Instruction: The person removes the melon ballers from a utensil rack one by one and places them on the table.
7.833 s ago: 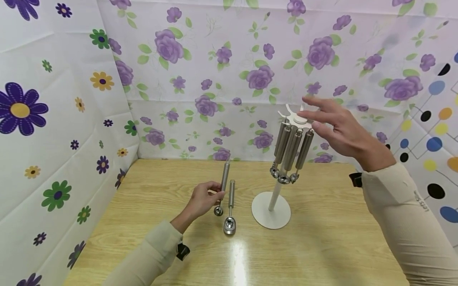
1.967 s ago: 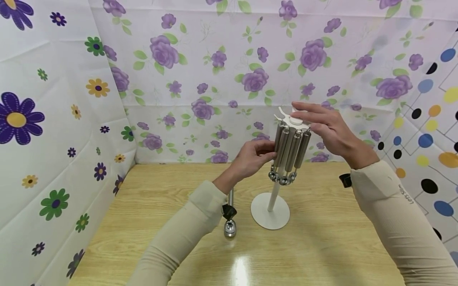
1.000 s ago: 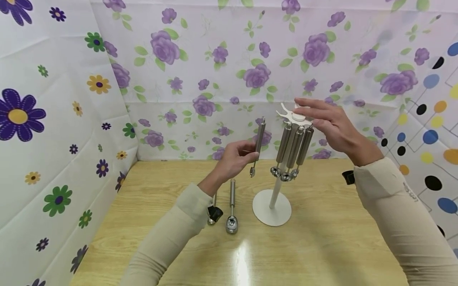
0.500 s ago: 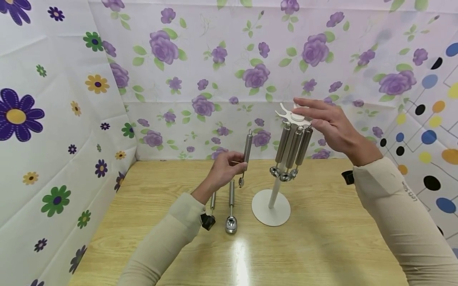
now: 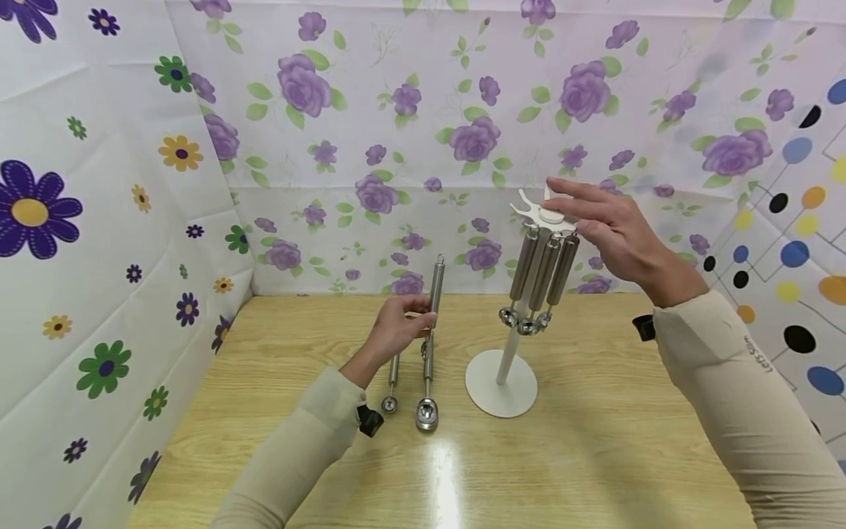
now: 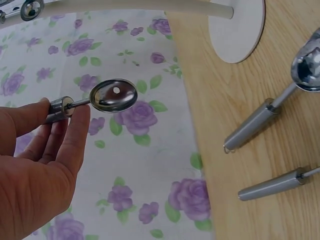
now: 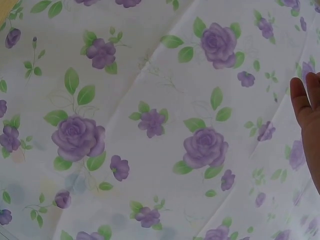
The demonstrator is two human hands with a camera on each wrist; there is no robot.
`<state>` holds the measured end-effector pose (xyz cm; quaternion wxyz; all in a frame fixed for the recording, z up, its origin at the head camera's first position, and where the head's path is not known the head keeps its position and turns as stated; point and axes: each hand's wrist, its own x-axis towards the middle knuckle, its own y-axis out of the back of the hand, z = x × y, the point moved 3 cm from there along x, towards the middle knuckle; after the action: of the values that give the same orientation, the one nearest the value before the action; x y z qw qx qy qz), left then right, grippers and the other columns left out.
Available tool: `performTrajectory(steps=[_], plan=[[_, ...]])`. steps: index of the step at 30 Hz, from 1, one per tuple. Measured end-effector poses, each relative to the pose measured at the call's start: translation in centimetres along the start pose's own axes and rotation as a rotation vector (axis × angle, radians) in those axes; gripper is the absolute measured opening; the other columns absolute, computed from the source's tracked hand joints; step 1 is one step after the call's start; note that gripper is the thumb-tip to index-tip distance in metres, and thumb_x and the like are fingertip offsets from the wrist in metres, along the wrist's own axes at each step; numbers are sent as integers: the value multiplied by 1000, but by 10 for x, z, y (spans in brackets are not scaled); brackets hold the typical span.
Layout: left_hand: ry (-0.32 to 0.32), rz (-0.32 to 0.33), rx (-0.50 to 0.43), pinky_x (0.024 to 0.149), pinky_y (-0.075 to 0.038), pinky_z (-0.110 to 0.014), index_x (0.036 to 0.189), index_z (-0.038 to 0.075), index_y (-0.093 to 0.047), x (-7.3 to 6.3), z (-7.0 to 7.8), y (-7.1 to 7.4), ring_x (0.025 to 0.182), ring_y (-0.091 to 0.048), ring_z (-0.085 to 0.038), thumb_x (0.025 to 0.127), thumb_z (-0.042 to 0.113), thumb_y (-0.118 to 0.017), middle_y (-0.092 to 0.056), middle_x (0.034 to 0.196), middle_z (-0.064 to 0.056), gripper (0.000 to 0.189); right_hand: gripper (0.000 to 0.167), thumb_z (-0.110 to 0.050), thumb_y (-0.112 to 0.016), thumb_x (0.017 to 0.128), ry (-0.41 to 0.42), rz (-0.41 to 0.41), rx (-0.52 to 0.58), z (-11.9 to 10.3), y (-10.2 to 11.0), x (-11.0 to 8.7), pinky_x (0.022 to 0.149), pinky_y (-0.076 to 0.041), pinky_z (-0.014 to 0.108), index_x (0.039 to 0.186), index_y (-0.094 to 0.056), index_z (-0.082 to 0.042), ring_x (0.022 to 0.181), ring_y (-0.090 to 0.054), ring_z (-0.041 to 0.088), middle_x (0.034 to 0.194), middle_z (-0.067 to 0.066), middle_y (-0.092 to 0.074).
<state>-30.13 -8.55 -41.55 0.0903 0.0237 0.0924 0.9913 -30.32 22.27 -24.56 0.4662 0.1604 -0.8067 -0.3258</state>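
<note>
**Carrying a steel scoop [image 5: 438, 283] off its white stand [image 5: 489, 389]**

Pinched in the left hand [image 5: 394, 323], now lowered to above the desk [image 5: 529, 463], near two lying scoops [image 5: 427, 415]: unhooked, not yet set down. Holding the right hand [image 5: 617, 228], fingers extended, seemingly against the stand's top.

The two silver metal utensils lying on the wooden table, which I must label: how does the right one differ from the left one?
Head shape: the right silver metal utensil ends in a large oval scoop, the left silver metal utensil in a smaller, rounder one. Place: the right utensil lies nearer the white round-based stand; the left utensil lies farther from it. Both have cylindrical handles and lie with heads toward the viewer.
</note>
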Motion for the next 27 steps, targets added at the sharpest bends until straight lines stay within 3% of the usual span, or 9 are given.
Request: performTrajectory(steps=[5, 9, 14, 18, 21, 27], plan=[[58, 30, -26, 78, -61, -36, 118, -6, -66, -3, -11, 4, 90, -68, -28, 94, 0, -68, -64, 104, -17, 25, 50, -35, -40, 108, 12, 2, -4, 0, 0, 0, 109, -34, 57, 134, -61, 1, 142, -38, 32, 152, 10, -46], [93, 55, -32, 76, -61, -36, 117, -5, -65, -5, -20, 7, 85, -67, -21, 93, 0, -69, -63, 104, -15, 25, 49, -34, -39, 108, 21, 7, -14, 0, 0, 0, 110, -36, 44, 134, -62, 1, 141, -39, 30, 151, 11, -47], [107, 85, -21, 73, -62, -35, 114, -4, -66, -8, -28, 10, 87, -68, -25, 91, 1, -72, -63, 104, -15, 24, 49, -34, -39, 108, 22, 12, -13, 0, 0, 0, 110, -35, 28, 133, -62, 1, 140, -40, 29, 150, 11, -48], [111, 100, -22, 73, -62, -35, 112, -3, -66, -11, -31, 12, 93, -68, -33, 90, 2, -74, -63, 104, -15, 23, 49, -34, -39, 108, 18, 11, -12, 0, 0, 0, 111, -36, 34, 133, -62, 1, 140, -40, 30, 150, 10, -48], [108, 111, -26, 73, -62, -37, 111, -4, -66, -12, -34, 14, 89, -69, -32, 90, 3, -75, -63, 103, -15, 23, 49, -34, -39, 108, 20, 9, -13, 0, 0, 0, 111, -36, 41, 134, -62, 1, 140, -40, 31, 150, 10, -47], [125, 122, -26, 71, -62, -35, 112, -4, -66, -15, -44, 20, 83, -69, -23, 90, 3, -74, -61, 101, -14, 25, 50, -35, -39, 108, 31, 12, -10, 0, 0, 0, 111, -35, 30, 133, -62, 1, 139, -41, 32, 150, 12, -48]])
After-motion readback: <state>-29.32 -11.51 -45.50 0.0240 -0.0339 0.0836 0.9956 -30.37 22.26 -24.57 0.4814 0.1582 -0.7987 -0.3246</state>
